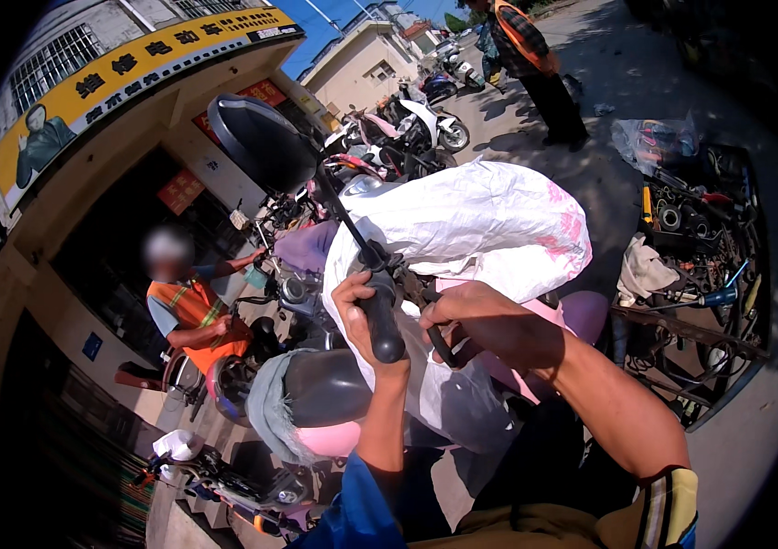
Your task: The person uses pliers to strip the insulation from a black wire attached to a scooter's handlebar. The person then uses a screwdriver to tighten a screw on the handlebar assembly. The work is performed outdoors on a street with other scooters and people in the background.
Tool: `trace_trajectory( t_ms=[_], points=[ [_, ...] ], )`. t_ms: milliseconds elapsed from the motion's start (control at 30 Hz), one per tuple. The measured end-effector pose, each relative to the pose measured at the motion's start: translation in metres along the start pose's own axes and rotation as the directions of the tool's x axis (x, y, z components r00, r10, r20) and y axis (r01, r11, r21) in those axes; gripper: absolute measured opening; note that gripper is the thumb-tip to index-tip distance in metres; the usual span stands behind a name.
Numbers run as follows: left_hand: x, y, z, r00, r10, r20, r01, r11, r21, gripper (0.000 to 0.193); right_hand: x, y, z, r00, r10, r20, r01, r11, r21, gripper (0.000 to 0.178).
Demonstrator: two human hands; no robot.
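Note:
In the middle of the view, my left hand (355, 306) is wrapped around the black handlebar grip (380, 316) of a pink scooter. A mirror (261, 144) rises on its stem from that handlebar. Just right of the grip, my right hand (476, 316) is closed on a black curved handle (444, 346); whether this is a tool or a lever I cannot tell. A white sheet (471, 215) with pink print drapes over the scooter's front. The dark seat (327, 384), with a grey cloth (272, 407) over one end, lies below my left hand.
At right stands a cart (681, 316) heaped with tools and parts, with a screwdriver (716, 298) and a rag (647, 272). A person in an orange vest (197, 316) sits at left by another scooter. Another person (544, 69) stands beyond. Parked scooters (430, 123) line the building.

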State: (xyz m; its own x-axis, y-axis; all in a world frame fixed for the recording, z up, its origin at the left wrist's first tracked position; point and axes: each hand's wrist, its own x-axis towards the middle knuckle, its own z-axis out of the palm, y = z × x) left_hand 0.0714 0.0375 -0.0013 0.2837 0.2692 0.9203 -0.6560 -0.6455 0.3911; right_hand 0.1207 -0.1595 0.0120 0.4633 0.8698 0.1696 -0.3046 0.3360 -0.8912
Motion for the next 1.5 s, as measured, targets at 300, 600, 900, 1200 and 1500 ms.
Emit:
trace_trajectory(
  t_ms=[300, 600, 900, 1200, 1500],
  points=[
    [-0.001, -0.006, -0.001, 1.000, 0.015, 0.014, -0.015, 1.000, 0.006, 0.043, 0.003, -0.027, -0.003, 0.984, -0.175, -0.029, 0.090, 0.633, -0.769, 0.041],
    [-0.016, 0.009, -0.004, 0.996, -0.040, -0.077, 0.038, 0.999, -0.032, 0.035, -0.017, -0.027, 0.011, 0.982, -0.131, -0.134, -0.029, 0.600, -0.799, 0.041],
    [-0.077, 0.030, 0.012, 0.810, -0.582, 0.062, 0.554, 0.727, -0.406, 0.027, -0.021, -0.014, 0.009, 0.933, -0.360, 0.008, 0.171, 0.424, -0.889, 0.033],
    [-0.061, 0.003, 0.007, 0.633, -0.664, 0.398, 0.736, 0.357, -0.575, 0.029, -0.016, -0.017, 0.016, 0.923, -0.379, -0.059, 0.138, 0.473, -0.870, 0.035],
    [-0.052, 0.001, 0.010, 0.664, -0.670, 0.333, 0.721, 0.456, -0.522, 0.037, -0.017, -0.044, 0.024, 0.972, -0.232, -0.018, 0.084, 0.420, -0.904, 0.053]
  ],
)
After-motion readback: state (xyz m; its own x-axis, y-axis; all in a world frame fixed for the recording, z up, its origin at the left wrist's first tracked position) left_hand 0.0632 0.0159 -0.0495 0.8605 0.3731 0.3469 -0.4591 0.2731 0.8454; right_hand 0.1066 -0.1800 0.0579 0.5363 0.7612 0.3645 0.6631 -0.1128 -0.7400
